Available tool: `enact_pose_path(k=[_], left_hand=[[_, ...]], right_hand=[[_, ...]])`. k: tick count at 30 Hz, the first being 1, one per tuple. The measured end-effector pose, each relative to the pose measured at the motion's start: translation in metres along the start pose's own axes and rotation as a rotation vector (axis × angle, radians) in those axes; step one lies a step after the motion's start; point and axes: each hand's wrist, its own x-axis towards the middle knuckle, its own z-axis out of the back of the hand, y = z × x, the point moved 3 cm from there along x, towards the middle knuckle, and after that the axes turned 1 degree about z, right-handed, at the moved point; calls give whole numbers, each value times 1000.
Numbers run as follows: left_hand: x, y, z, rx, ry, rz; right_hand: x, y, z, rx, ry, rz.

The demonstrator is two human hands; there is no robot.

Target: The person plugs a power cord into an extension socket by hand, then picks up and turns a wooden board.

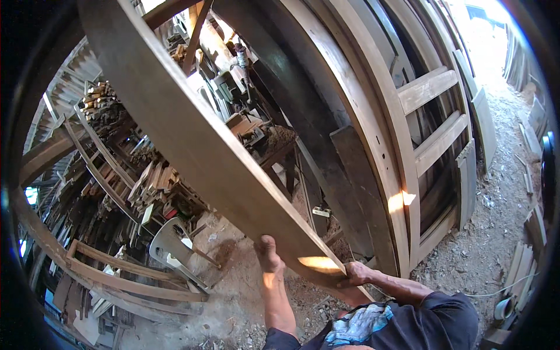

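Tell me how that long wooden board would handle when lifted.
The board looks long and solid, so it is probably stiff rather than floppy. With the left hand and right hand both near its lower end, the far end may feel heavy and swing.

Left hand [268, 256] grips the left edge of a long, flat brown wooden plank [198, 157]; right hand [357, 274] grips its opposite edge, nearer the torso. The plank slants toward the upper left, a sunlit patch beside the right hand. At right, brown wooden frames with crossbars [431, 90] stand upright. Cut timber pieces [163, 181] lie heaped at left, above a pale curved chair [168, 242].
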Motion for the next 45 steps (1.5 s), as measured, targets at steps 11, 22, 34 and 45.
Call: enact_pose_path(k=[11, 22, 34, 45], left_hand=[[19, -6, 17, 267, 90, -86], [5, -76, 176, 387, -54, -21], [-40, -212, 334, 471, -498, -297], [-81, -320, 414, 642, -265, -484]], right_hand=[[50, 21, -27, 150, -10, 189], [138, 97, -108, 108, 288, 169], [236, 222, -234, 199, 615, 420], [337, 305, -339, -26, 706, 789]])
